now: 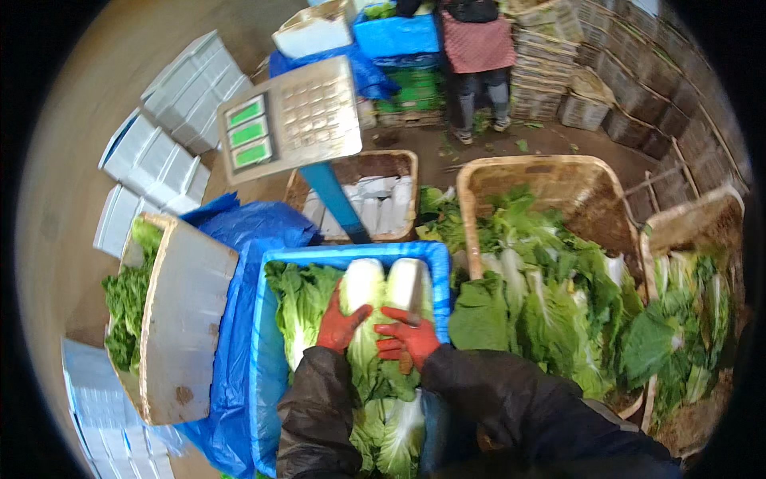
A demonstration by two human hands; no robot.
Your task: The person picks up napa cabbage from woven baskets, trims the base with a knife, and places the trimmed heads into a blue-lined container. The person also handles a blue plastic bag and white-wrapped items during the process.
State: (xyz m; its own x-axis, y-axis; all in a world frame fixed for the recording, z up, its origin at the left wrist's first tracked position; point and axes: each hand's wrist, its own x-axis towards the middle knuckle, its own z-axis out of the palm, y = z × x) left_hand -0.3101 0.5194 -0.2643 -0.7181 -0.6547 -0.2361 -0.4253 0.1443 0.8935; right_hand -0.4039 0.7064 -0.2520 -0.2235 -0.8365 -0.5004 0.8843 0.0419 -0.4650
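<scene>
A blue-lined crate (pixel 258 359) stands before me with Chinese cabbages in it. My left hand (pixel 342 323), in a red glove, grips the left side of a pale Chinese cabbage (pixel 364 287). My right hand (pixel 410 336), also red-gloved, lies on the same cabbage's right side, fingers spread, with a small knife apparently held against the palm; its blade is mostly hidden. A second cabbage (pixel 407 284) lies just beyond the right hand. Green leafy cabbage (pixel 299 299) fills the crate's left side, and more cabbage (pixel 398 431) lies nearer my body between the forearms.
A weighing scale display (pixel 293 117) rises beyond the crate on a blue post. Leaf-filled tubs (pixel 470 221) stand at right, a foam box of greens (pixel 185 323) at left, white foam boxes (pixel 191 90) behind it. A person (pixel 479 42) stands at the far side.
</scene>
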